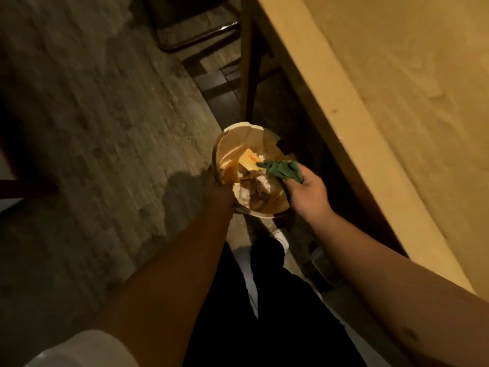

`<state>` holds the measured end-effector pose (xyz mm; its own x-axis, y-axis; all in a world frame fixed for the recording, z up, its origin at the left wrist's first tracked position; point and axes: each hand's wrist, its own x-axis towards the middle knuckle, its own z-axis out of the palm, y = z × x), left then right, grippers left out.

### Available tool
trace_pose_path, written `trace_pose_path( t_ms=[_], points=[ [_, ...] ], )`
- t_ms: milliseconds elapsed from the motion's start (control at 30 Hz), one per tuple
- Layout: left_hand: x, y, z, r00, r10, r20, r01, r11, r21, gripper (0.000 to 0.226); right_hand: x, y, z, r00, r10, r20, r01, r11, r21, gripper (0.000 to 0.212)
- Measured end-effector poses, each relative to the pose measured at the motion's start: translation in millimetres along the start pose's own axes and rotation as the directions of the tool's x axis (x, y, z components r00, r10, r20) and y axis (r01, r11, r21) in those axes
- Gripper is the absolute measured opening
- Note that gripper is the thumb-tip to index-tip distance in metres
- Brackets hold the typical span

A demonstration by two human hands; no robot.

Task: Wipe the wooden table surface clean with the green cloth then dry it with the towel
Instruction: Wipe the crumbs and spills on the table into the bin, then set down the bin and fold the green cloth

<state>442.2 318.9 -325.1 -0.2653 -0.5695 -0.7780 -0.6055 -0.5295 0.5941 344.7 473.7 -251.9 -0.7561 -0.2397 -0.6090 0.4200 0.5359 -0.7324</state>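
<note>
The right hand (308, 190) bunches the green cloth (284, 170) in closed fingers over the bin (248, 170). The left hand (219, 193), at the bin's eight o'clock rim, is shadowed; its fingers cannot be told. The table (397, 102) lies toward two o'clock.

Dim, warm yellowish lighting. Floor (87, 133) of grey-brown wood-look planks, with dark shadows across it. Dark metal-framed chair (195, 35) at top centre; a dark wooden leg (247, 62) stands just beside it, reaching the floor.

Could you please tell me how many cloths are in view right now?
1: the green cloth, bunched in the right hand over the bin. No towel shows; it may be out of frame.
</note>
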Motion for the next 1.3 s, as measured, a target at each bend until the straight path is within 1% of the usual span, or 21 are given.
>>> trace_pose_path(
  t_ms=[33, 100, 200, 267, 367, 433, 500, 600, 700, 733, 800, 867, 900, 933, 967, 1033, 1100, 1133, 1167, 1233, 1300],
  points=[
    [12.0, -8.1, 0.6, 1.000, -0.017, 0.015, 0.017, 0.999, -0.033, 0.043, 8.6, 7.6, 8.9, 1.000, 0.017, -0.023, -0.016, 0.999, 0.027, 0.035],
    [41.4, -24.1, 2.6, 0.999, -0.051, 0.012, 0.052, 0.995, -0.090, 0.026, 28.1, 23.4, 28.1, 0.997, 0.053, -0.058, -0.046, 0.994, 0.102, 0.031],
    [91.8, -53.8, 3.5, 0.997, -0.074, 0.002, 0.074, 0.993, -0.095, 0.025, 62.0, 50.0, 56.9, 0.994, 0.084, -0.064, -0.075, 0.989, 0.129, 0.030],
    [121.5, -74.9, -2.9, 0.997, -0.083, 0.003, 0.083, 0.995, -0.051, 0.027, 82.7, 64.6, 75.5, 0.995, 0.089, -0.054, -0.082, 0.990, 0.112, 0.030],
    [161.7, -103.5, -15.8, 0.999, -0.048, 0.024, 0.049, 0.997, -0.054, 0.030, 109.7, 84.3, 99.9, 0.991, 0.125, -0.056, -0.120, 0.989, 0.091, 0.029],
    [183.8, -121.0, -20.3, 0.998, -0.065, 0.024, 0.067, 0.996, -0.060, 0.041, 122.8, 95.5, 113.4, 0.984, 0.173, -0.030, -0.166, 0.973, 0.163, 0.024],
    [200.2, -134.9, -24.9, 0.996, -0.080, 0.024, 0.083, 0.990, -0.113, 0.048, 132.8, 104.4, 125.5, 0.977, 0.211, -0.002, -0.204, 0.946, 0.251, 0.021],
    [218.3, -151.9, -38.7, 0.990, -0.142, -0.015, 0.138, 0.978, -0.155, 0.046, 140.7, 111.5, 135.6, 0.974, 0.222, 0.043, -0.225, 0.934, 0.276, 0.020],
    [220.0, -158.2, -49.9, 0.974, -0.219, 0.055, 0.225, 0.961, -0.162, 0.046, 138.8, 107.7, 140.3, 0.969, 0.230, 0.093, -0.246, 0.931, 0.270, 0.019],
    [215.3, -153.6, -51.0, 0.967, -0.248, 0.057, 0.254, 0.955, -0.155, 0.048, 136.1, 103.5, 140.6, 0.968, 0.228, 0.106, -0.248, 0.932, 0.266, 0.019],
    [199.5, -133.8, -51.5, 0.966, -0.260, -0.002, 0.259, 0.962, -0.085, 0.047, 125.5, 88.8, 139.0, 0.965, 0.228, 0.131, -0.255, 0.932, 0.259, 0.018],
    [178.3, -101.3, -55.0, 0.980, -0.191, -0.059, 0.194, 0.980, 0.050, 0.050, 109.3, 66.4, 135.4, 0.963, 0.227, 0.147, -0.258, 0.935, 0.242, 0.017],
    [167.2, -81.1, -58.0, 0.989, -0.137, -0.050, 0.141, 0.984, 0.108, 0.051, 99.8, 53.6, 133.4, 0.963, 0.221, 0.155, -0.253, 0.939, 0.234, 0.016],
    [154.5, -58.5, -60.3, 0.995, -0.097, -0.001, 0.096, 0.986, 0.135, 0.049, 89.4, 39.6, 131.6, 0.964, 0.211, 0.164, -0.245, 0.942, 0.228, 0.016],
    [138.7, -34.6, -61.6, 0.991, -0.098, 0.087, 0.087, 0.988, 0.127, 0.047, 77.3, 24.2, 130.0, 0.964, 0.203, 0.173, -0.240, 0.944, 0.229, 0.016],
    [100.0, 20.1, -61.9, 0.937, -0.199, 0.286, 0.190, 0.980, 0.059, 0.040, 50.2, -11.8, 125.6, 0.964, 0.188, 0.191, -0.232, 0.942, 0.244, 0.017],
    [61.6, 69.2, -67.0, 0.890, -0.253, 0.379, 0.262, 0.965, 0.030, 0.029, 21.2, -49.0, 119.8, 0.966, 0.142, 0.218, -0.192, 0.953, 0.233, 0.019],
    [45.5, 90.6, -72.9, 0.876, -0.254, 0.410, 0.264, 0.964, 0.035, 0.031, 7.5, -68.5, 116.7, 0.969, 0.102, 0.226, -0.154, 0.962, 0.226, 0.019],
    [30.4, 110.4, -80.1, 0.864, -0.247, 0.439, 0.261, 0.965, 0.030, 0.038, -5.5, -88.3, 113.4, 0.971, 0.059, 0.233, -0.111, 0.970, 0.217, 0.021],
    [2.7, 145.6, -98.4, 0.839, -0.218, 0.499, 0.242, 0.970, 0.017, 0.063, -30.7, -126.8, 105.9, 0.971, -0.014, 0.240, -0.030, 0.983, 0.181, 0.022],
    [-24.2, 175.3, -117.0, 0.787, -0.203, 0.582, 0.253, 0.967, -0.005, 0.073, -55.8, -162.4, 98.2, 0.968, -0.051, 0.246, 0.010, 0.986, 0.167, 0.021]
  ],
)
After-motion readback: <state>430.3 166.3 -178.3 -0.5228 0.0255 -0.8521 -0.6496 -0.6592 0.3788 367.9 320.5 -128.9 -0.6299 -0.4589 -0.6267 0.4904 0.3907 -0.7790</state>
